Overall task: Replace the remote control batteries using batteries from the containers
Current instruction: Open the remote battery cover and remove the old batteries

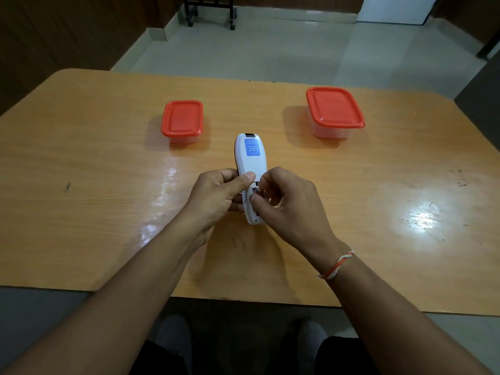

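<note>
A white remote control (250, 161) is held back side up above the middle of the table, a blue label near its far end. My left hand (216, 196) grips its near half from the left, thumb on the back. My right hand (286, 201) pinches at the battery compartment area with thumb and forefinger; what lies under those fingers is hidden. Two clear containers with red lids stand behind: a small one (182, 121) at the left, a larger one (334, 109) at the right. Both lids are on.
The wooden table (94, 185) has rounded corners and glossy reflections at the right. Its near edge runs just above my knees. Beyond the far edge is tiled floor with a wheeled black frame (211, 12).
</note>
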